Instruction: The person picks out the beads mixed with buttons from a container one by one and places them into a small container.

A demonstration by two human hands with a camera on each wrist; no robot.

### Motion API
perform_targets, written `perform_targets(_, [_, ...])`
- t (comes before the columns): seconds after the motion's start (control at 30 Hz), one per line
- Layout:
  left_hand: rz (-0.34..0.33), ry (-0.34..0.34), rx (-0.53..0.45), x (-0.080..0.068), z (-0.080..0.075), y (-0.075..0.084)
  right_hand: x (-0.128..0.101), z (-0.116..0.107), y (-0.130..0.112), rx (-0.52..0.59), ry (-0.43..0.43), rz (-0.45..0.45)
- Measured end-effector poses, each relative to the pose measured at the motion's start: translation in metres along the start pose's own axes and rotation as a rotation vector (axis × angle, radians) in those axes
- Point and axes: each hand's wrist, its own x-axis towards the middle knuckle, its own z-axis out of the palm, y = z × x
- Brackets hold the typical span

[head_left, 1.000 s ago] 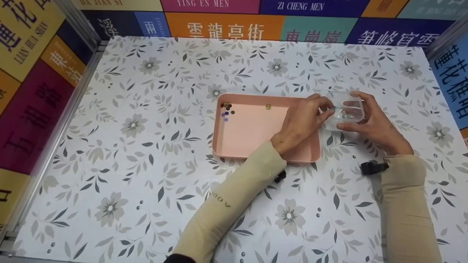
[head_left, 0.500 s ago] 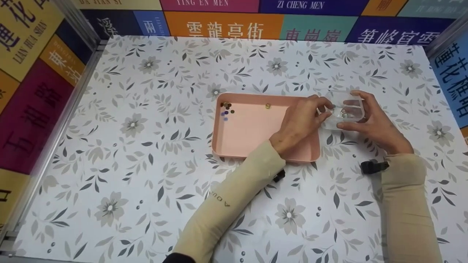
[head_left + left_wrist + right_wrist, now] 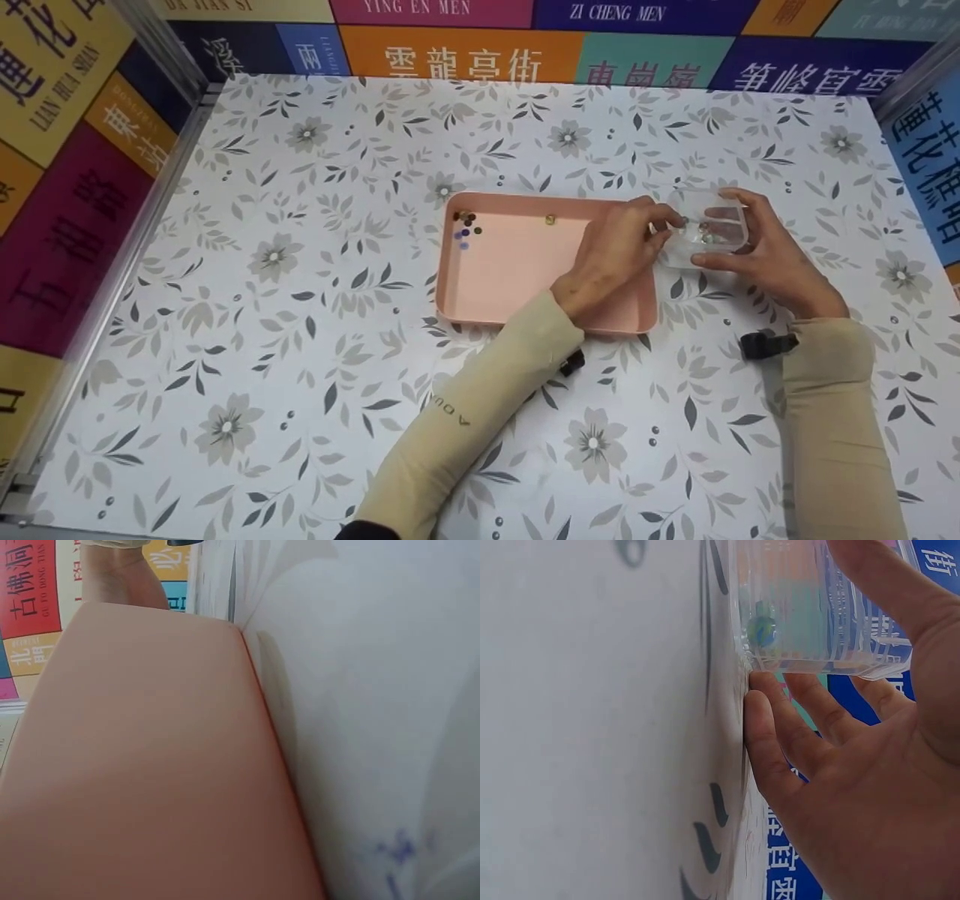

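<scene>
A clear plastic box (image 3: 691, 201) sits on the table to the right of the pink tray (image 3: 495, 292). Several small shiny beads (image 3: 705, 234) lie inside it; one blue-green bead (image 3: 762, 631) shows through its wall in the right wrist view. My right hand (image 3: 780, 259) grips the box from the right, thumb in front and fingers behind. Reaching over the tray, my left hand (image 3: 619, 244) has its thumb and index fingertip parted at the box's left side. A tiny thing shows by these fingertips, too small to make out.
Dark and blue beads (image 3: 465, 229) cluster in the tray's far left corner. One gold bead (image 3: 550, 220) lies near its far wall. The floral-covered table (image 3: 300, 360) is bordered by printed panels (image 3: 457, 60) at the back and sides.
My left thumb has drawn back from the index fingertip, letting go of what looks like a small bluish bead at the box. My right hand and the box have stayed in place.
</scene>
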Motion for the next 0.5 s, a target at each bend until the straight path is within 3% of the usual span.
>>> perform_targets(0.17, [-0.017, 0.046, -0.03, -0.0005, -0.0034, -0.0017, -0.0002, 0.0, -0.0022, 0.006, -0.004, 0.002])
perform_targets(0.37, [-0.074, 0.047, -0.071, -0.0008, -0.0067, -0.0044, -0.0007, -0.0002, -0.0024, 0.017, -0.002, 0.018])
perform_targets(0.5, [-0.118, 0.083, -0.125, -0.002, -0.0088, -0.0079, 0.0002, 0.0001, -0.0011, 0.001, 0.002, 0.034])
